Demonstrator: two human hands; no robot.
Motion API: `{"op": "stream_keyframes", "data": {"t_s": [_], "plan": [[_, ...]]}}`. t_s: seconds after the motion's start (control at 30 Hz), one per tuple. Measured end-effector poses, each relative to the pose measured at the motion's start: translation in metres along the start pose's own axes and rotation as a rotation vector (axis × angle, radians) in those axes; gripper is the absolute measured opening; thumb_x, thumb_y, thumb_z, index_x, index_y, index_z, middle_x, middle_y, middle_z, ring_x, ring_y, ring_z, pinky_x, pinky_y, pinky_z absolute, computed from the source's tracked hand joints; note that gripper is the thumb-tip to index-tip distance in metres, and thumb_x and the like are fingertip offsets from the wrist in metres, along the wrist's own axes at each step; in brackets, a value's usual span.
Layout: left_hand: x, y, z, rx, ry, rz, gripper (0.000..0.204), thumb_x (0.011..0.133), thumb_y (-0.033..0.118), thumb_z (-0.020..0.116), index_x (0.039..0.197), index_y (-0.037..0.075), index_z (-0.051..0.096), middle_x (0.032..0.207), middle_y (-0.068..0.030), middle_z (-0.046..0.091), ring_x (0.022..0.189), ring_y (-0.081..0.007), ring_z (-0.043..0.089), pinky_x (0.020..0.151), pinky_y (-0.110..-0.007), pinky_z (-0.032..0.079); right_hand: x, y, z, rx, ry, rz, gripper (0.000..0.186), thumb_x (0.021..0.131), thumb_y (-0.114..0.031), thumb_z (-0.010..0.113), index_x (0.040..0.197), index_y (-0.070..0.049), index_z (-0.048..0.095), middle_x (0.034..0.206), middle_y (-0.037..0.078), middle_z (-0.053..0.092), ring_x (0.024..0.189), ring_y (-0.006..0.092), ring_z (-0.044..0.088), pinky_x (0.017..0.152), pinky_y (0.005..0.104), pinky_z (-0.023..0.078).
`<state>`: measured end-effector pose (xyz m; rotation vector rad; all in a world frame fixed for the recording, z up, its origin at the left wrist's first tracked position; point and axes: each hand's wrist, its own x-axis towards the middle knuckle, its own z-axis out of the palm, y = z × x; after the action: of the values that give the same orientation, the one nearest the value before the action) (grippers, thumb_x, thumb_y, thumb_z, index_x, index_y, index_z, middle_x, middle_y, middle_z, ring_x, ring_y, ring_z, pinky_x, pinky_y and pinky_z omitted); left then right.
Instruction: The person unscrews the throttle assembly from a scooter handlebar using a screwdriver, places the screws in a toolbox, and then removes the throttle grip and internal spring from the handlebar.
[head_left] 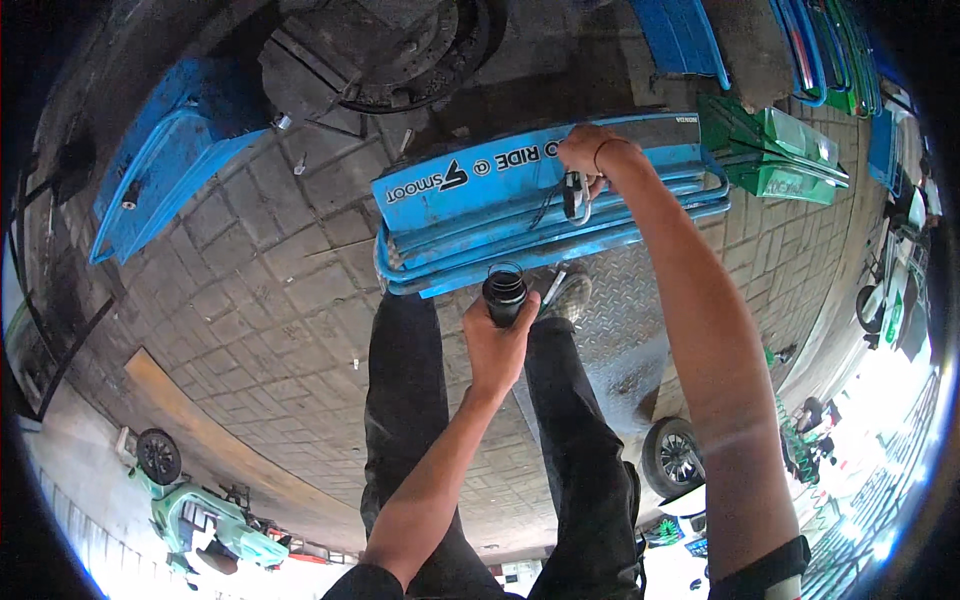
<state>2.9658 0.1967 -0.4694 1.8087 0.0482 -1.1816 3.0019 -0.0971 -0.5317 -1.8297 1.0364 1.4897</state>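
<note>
In my left hand is a black cylindrical container, its open, ringed mouth turned up and my fingers wrapped round its side. A thin wire-like loop shows at its rim. Farther off, my right hand is bent over a long blue metal panel with white and black lettering. Curled fingers there hold a small black-and-silver clip-like piece, partly hidden by the hand. Blue tubular rails run along the panel's near side, just beyond the container.
Another blue frame lies at the left, and green panels stand at the right. A ridged metal plate lies on the paved floor near my shoe. A wheel is close by my right arm; a green scooter stands at lower left.
</note>
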Motion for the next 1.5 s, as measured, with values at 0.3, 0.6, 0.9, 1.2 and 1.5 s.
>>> {"op": "stream_keyframes", "data": {"t_s": [0.3,0.6,0.9,1.2,1.5], "plan": [[0.004,-0.009,-0.001,-0.071,0.014,0.103,0.016,0.092,0.015,0.078,0.088,0.004,0.068,0.07,0.0001,0.066,0.058,-0.0064,0.059,0.052,-0.024,0.045,-0.029,-0.024,0.016,-0.255,0.326,0.01,0.036,0.088,-0.022,0.062,0.117,-0.005,0.074,0.126,0.016,0.071,0.123,0.0273,0.066,0.096,0.0411,0.055],[0.009,0.027,-0.011,0.431,0.206,0.565,0.024,0.084,0.012,0.08,0.099,-0.003,0.068,0.115,-0.0165,0.066,0.095,-0.0276,0.068,0.079,-0.039,0.054,-0.003,0.048,0.019,-0.243,0.439,-0.596,0.019,0.08,-0.014,0.074,0.099,-0.013,0.078,0.101,0.018,0.076,0.098,0.0347,0.073,0.086,0.0456,0.057],[0.024,0.017,-0.019,0.535,-0.001,0.279,0.036,0.083,0.011,0.079,0.114,-0.001,0.065,0.132,-0.0172,0.057,0.096,-0.0388,0.072,0.079,-0.045,0.059,-0.022,0.039,0.045,-0.119,0.457,-0.475,0.025,0.087,-0.019,0.072,0.105,-0.002,0.071,0.104,0.023,0.07,0.108,0.0411,0.067,0.094,0.0507,0.055],[0.025,0.01,-0.017,0.699,-0.029,0.298,0.035,0.083,0.014,0.079,0.111,-0.001,0.064,0.135,-0.0156,0.055,0.097,-0.0416,0.071,0.079,-0.05,0.06,-0.014,0.025,0.039,0.185,0.41,-0.255,0.027,0.085,-0.016,0.066,0.097,0.007,0.071,0.094,0.029,0.073,0.092,0.0416,0.074,0.086,0.0492,0.059],[0.006,-0.003,-0.02,0.747,-0.21,0.185,0.04,0.084,0.019,0.079,0.116,-0.003,0.066,0.159,-0.0249,0.034,0.103,-0.0428,0.07,0.086,-0.05,0.059,0.015,0.027,0.051,0.112,0.455,-0.248,0.027,0.072,-0.021,0.074,0.072,0.006,0.074,0.07,0.022,0.072,0.067,0.0328,0.075,0.074,0.0421,0.062]]}}
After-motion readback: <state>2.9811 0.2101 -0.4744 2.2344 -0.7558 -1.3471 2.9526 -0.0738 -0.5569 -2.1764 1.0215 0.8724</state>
